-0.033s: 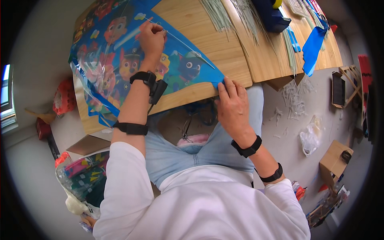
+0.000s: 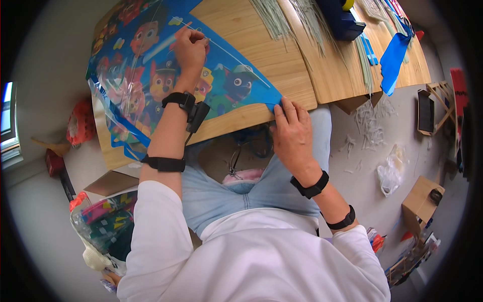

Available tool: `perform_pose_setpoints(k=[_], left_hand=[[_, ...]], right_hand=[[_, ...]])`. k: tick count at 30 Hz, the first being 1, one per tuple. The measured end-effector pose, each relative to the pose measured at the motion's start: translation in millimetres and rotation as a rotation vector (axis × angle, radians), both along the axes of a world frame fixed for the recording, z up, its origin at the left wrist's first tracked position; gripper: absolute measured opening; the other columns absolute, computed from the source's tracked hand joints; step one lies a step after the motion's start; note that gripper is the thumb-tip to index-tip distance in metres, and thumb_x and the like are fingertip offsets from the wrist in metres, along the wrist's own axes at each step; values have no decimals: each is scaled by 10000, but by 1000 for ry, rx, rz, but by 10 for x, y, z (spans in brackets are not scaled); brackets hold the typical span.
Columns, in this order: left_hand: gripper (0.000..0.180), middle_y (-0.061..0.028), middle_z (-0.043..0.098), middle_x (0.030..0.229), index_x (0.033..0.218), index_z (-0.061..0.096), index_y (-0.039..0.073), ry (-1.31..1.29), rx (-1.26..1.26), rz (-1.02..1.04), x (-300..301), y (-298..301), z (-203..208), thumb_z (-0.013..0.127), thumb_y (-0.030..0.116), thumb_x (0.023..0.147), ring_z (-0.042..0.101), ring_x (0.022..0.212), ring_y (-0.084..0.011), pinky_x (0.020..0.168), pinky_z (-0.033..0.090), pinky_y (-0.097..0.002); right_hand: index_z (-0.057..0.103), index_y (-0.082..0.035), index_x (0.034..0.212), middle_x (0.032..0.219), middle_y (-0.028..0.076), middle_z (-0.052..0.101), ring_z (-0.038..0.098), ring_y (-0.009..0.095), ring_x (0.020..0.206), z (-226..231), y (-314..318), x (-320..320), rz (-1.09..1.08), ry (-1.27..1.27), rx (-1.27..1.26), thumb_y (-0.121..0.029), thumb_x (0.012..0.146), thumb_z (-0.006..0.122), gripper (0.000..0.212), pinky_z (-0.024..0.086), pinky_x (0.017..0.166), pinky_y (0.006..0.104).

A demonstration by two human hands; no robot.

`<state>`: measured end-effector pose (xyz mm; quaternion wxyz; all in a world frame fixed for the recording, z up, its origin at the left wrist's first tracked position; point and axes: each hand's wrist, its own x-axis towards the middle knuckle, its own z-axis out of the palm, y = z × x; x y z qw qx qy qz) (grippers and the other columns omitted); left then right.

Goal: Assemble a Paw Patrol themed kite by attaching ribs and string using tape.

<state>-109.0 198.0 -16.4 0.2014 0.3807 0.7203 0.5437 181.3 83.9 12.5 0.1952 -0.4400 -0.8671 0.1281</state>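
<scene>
A glossy blue plastic sheet printed with cartoon animals lies on the wooden table, its pointed corner toward the right. Along its slanting right edge runs a thin white rod. My left hand is closed in a pinch over the sheet, its fingertips at the rod's upper part. My right hand holds the pointed corner at the near table edge, fingers together on top; the thumb's contact is hidden. The rod's lower end lies a little short of the right fingers.
Bundles of thin pale rods lie on the table at the back. Farther right are a dark blue tape dispenser and a blue strip hanging over the edge. White scraps, a plastic bag and a cardboard box lie on the floor.
</scene>
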Motion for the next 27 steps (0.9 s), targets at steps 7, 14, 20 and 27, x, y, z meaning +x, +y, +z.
perform_pose_setpoints(k=[7,14,20,27], left_hand=[[94,-25,631,699,794,632,0,96,-46,-33,252,-174,99,713,-41,772,560,603,-78,550,445,-229],[92,-22,635,704,814,652,15,117,-92,47,328,-171,92,725,-16,768,561,609,-86,559,448,-239],[85,-31,646,723,828,659,15,173,-119,68,311,-187,40,727,9,777,572,627,-95,580,460,-248],[77,-23,654,739,833,662,27,159,-158,60,320,-173,87,720,22,782,586,648,-102,603,473,-259]], right_hand=[[583,117,1153,1275,244,531,493,400,1156,-48,-13,15,-16,12,-8,-17,720,671,462,395,1011,486],[585,125,1141,1257,249,536,503,399,1126,-39,-14,0,-4,17,12,-14,711,672,460,409,986,479],[619,43,1020,1100,201,587,558,368,991,-6,99,8,-76,166,6,-23,725,680,309,465,846,457],[593,-37,852,865,137,573,609,364,760,-137,461,-132,-297,256,-168,-51,769,666,112,476,643,458]])
